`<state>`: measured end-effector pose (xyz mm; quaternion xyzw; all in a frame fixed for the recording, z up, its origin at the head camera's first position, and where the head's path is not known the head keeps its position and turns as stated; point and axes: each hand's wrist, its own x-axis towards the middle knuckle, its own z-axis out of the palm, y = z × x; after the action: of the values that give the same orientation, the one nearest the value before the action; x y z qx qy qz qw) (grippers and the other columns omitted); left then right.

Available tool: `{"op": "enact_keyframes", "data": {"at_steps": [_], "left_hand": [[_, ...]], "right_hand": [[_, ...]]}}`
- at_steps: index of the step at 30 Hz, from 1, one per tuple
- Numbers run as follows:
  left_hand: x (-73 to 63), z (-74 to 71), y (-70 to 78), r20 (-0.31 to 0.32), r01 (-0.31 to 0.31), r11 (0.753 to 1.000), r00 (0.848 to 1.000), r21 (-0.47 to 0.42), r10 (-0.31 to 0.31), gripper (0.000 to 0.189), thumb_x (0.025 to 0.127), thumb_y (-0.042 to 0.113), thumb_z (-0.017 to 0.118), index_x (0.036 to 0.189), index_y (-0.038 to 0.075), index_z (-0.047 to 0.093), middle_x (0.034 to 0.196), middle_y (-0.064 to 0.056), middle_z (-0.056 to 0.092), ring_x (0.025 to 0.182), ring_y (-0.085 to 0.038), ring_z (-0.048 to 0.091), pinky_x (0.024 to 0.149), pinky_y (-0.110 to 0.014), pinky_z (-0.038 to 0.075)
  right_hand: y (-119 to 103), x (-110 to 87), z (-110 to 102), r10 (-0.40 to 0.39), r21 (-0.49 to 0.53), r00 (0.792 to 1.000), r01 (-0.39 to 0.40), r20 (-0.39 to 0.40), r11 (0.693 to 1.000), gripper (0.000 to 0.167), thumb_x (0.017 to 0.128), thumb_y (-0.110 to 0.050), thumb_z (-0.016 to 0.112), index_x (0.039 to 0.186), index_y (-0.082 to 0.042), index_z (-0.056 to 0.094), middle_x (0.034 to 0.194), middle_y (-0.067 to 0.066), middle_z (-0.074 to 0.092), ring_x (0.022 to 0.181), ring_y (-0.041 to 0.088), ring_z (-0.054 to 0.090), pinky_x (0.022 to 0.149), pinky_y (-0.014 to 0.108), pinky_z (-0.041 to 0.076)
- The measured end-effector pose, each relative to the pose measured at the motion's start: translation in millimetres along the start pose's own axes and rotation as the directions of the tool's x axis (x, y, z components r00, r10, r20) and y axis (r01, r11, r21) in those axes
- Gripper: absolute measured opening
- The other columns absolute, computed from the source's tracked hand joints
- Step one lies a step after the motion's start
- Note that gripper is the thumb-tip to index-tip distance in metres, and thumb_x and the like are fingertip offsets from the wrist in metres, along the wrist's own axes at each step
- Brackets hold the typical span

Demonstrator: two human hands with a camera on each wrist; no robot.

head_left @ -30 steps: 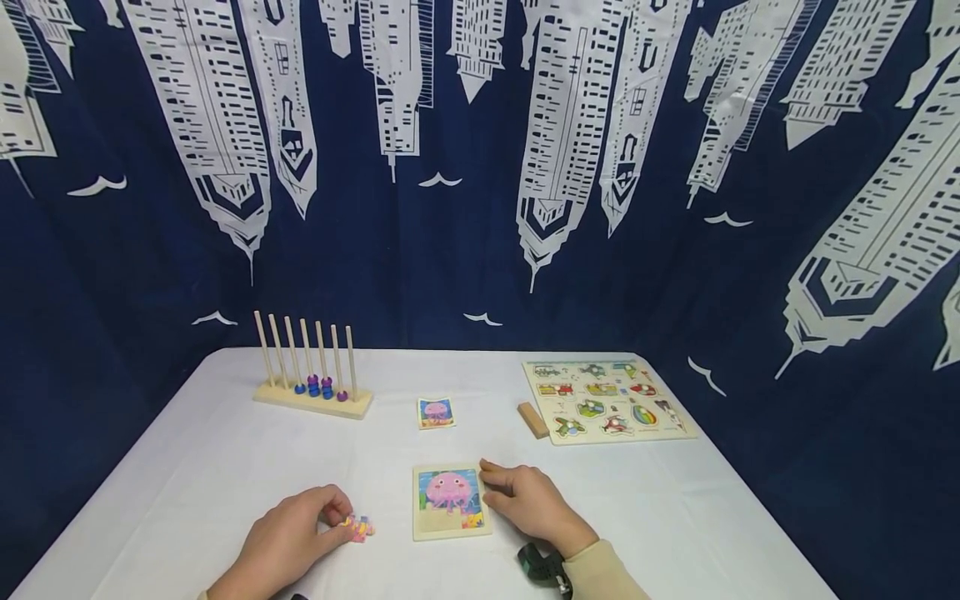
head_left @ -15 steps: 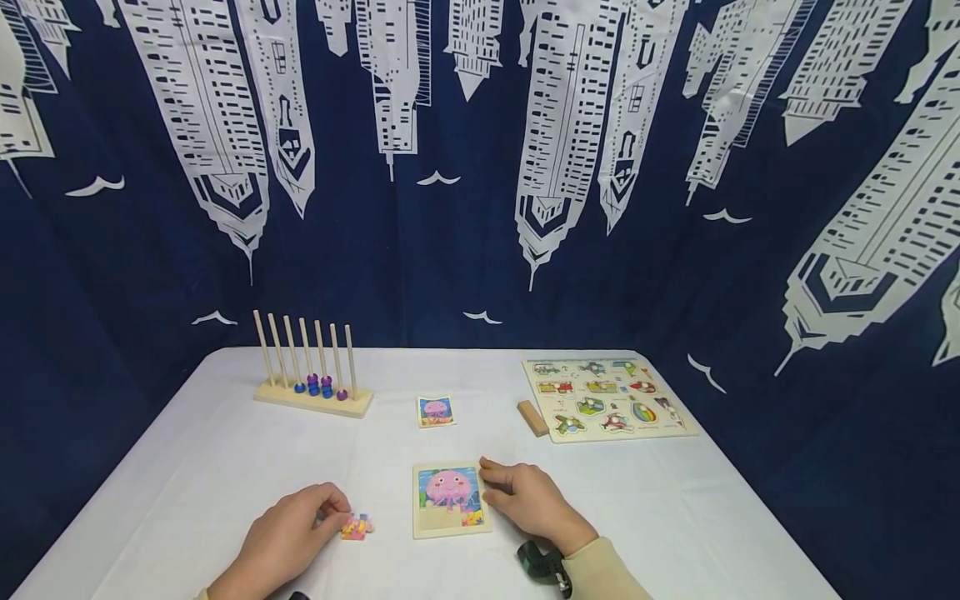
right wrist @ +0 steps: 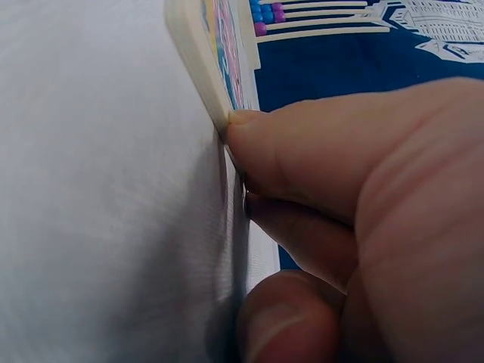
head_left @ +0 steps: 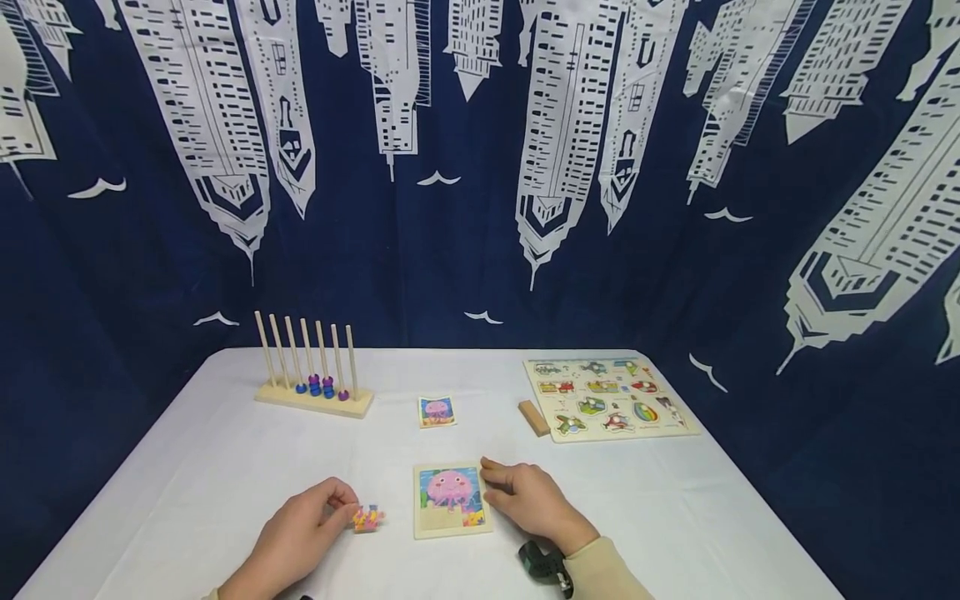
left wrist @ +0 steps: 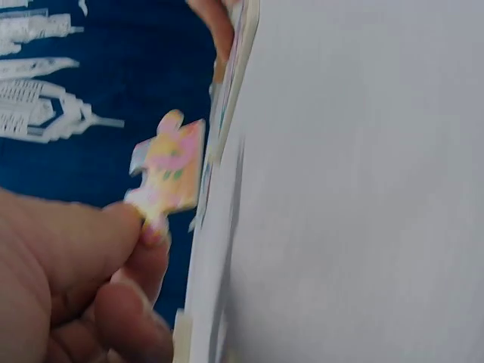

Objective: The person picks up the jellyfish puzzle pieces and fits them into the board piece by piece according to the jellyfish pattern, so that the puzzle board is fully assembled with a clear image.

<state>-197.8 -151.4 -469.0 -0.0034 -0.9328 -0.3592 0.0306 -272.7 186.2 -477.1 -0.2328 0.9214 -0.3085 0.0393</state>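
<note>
Between thumb and finger, my left hand point(head_left: 306, 523) pinches a small jigsaw piece point(left wrist: 170, 170), printed in pink, yellow and orange, by a knob on its edge. To its right lies the wooden puzzle board point(head_left: 427, 532) with a pink jellyfish picture. Its lower left part is bare wood, and an orange and yellow piece sits at lower right. My right hand point(head_left: 536, 507) lies against the board's right side, touching the edge. In the right wrist view the thumb point(right wrist: 291, 144) meets that edge, while the other fingers are bent loosely beside it.
A small jellyfish picture card point(head_left: 437, 412) lies behind the board. At the back left stands a peg counting frame point(head_left: 313, 400) with blue and purple beads. A wooden block point(head_left: 533, 419) and a vehicle peg puzzle point(head_left: 611, 402) lie at the back right.
My left hand has moved slightly right and up with the jigsaw piece, closer to the board. The right hand and the board have stayed in place.
</note>
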Motion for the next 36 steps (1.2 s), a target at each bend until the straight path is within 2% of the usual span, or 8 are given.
{"op": "enact_keyframes", "data": {"at_steps": [4, 8, 12, 16, 20, 24, 31, 36], "left_hand": [[0.2, 11.1, 9.7, 0.015, 0.009, 0.995, 1.000, -0.098, -0.008, 0.006, 0.097, 0.027, 0.072, 0.093, 0.025, 0.067, 0.074, 0.010, 0.062, 0.051, -0.010, 0.045, 0.045, -0.025, 0.033], [0.9, 27.4, 20.7, 0.043, -0.047, 0.985, 0.998, -0.163, 0.055, 0.007, 0.098, 0.029, 0.071, 0.095, 0.024, 0.067, 0.081, 0.011, 0.064, 0.051, -0.008, 0.047, 0.046, -0.024, 0.036], [4.9, 42.0, 34.7, 0.049, -0.152, 0.979, 0.986, -0.133, 0.159, 0.007, 0.098, 0.030, 0.070, 0.094, 0.026, 0.066, 0.081, 0.015, 0.064, 0.051, -0.004, 0.047, 0.044, -0.024, 0.036], [12.0, 53.2, 48.6, 0.049, -0.251, 0.967, 0.966, -0.045, 0.253, 0.009, 0.097, 0.030, 0.071, 0.091, 0.029, 0.065, 0.081, 0.019, 0.063, 0.055, -0.001, 0.047, 0.047, -0.024, 0.038], [17.7, 62.1, 59.2, 0.054, -0.310, 0.951, 0.949, 0.011, 0.309, 0.010, 0.096, 0.029, 0.073, 0.091, 0.028, 0.064, 0.081, 0.019, 0.062, 0.059, 0.001, 0.047, 0.051, -0.024, 0.039], [19.2, 66.6, 61.8, 0.056, -0.328, 0.944, 0.944, 0.027, 0.326, 0.011, 0.095, 0.027, 0.074, 0.091, 0.027, 0.064, 0.081, 0.017, 0.062, 0.059, 0.001, 0.046, 0.051, -0.023, 0.039], [18.2, 72.8, 60.6, 0.043, -0.302, 0.953, 0.952, 0.007, 0.302, 0.011, 0.094, 0.026, 0.074, 0.089, 0.027, 0.065, 0.079, 0.017, 0.064, 0.056, 0.001, 0.046, 0.049, -0.023, 0.039], [20.4, 76.0, 60.9, 0.019, -0.321, 0.946, 0.947, 0.038, 0.320, 0.011, 0.091, 0.026, 0.077, 0.089, 0.027, 0.067, 0.078, 0.019, 0.060, 0.058, 0.002, 0.045, 0.051, -0.023, 0.039]], "right_hand": [[-0.3, 0.7, -1.1, 0.000, 0.001, 1.000, 0.000, -0.001, 1.000, 0.040, 0.097, -0.024, 0.072, 0.133, -0.009, 0.069, 0.146, -0.001, 0.060, 0.138, 0.029, 0.054, 0.111, 0.054, 0.042], [-0.7, 0.1, -1.0, 0.002, -0.004, 1.000, -0.002, -0.002, 1.000, 0.040, 0.096, -0.024, 0.072, 0.133, -0.008, 0.069, 0.146, 0.000, 0.060, 0.137, 0.030, 0.055, 0.111, 0.055, 0.042], [-1.4, -0.9, -0.7, -0.006, -0.007, 1.000, 0.006, -0.008, 1.000, 0.039, 0.096, -0.023, 0.072, 0.132, -0.007, 0.069, 0.146, 0.001, 0.061, 0.136, 0.032, 0.056, 0.111, 0.056, 0.042], [-2.4, -0.4, -1.1, -0.016, -0.008, 1.000, 0.016, -0.012, 1.000, 0.040, 0.096, -0.022, 0.072, 0.133, -0.007, 0.068, 0.146, 0.002, 0.060, 0.137, 0.032, 0.055, 0.111, 0.056, 0.042], [-2.2, -0.2, -1.6, -0.010, -0.001, 1.000, 0.010, -0.009, 1.000, 0.040, 0.097, -0.023, 0.071, 0.134, -0.008, 0.068, 0.146, 0.001, 0.060, 0.137, 0.030, 0.055, 0.111, 0.055, 0.042], [-3.2, 0.2, 0.0, -0.008, 0.000, 1.000, 0.008, -0.007, 1.000, 0.040, 0.096, -0.024, 0.072, 0.133, -0.008, 0.069, 0.146, 0.002, 0.060, 0.136, 0.031, 0.056, 0.111, 0.056, 0.041], [-4.1, -0.5, 0.4, 0.010, -0.008, 1.000, -0.010, -0.014, 1.000, 0.039, 0.096, -0.024, 0.072, 0.132, -0.008, 0.070, 0.145, 0.000, 0.061, 0.136, 0.030, 0.056, 0.111, 0.055, 0.042], [-4.9, -0.6, -1.2, 0.000, -0.015, 1.000, -0.001, -0.024, 1.000, 0.039, 0.096, -0.024, 0.073, 0.131, -0.008, 0.070, 0.145, 0.001, 0.061, 0.135, 0.031, 0.057, 0.110, 0.056, 0.042]]}}
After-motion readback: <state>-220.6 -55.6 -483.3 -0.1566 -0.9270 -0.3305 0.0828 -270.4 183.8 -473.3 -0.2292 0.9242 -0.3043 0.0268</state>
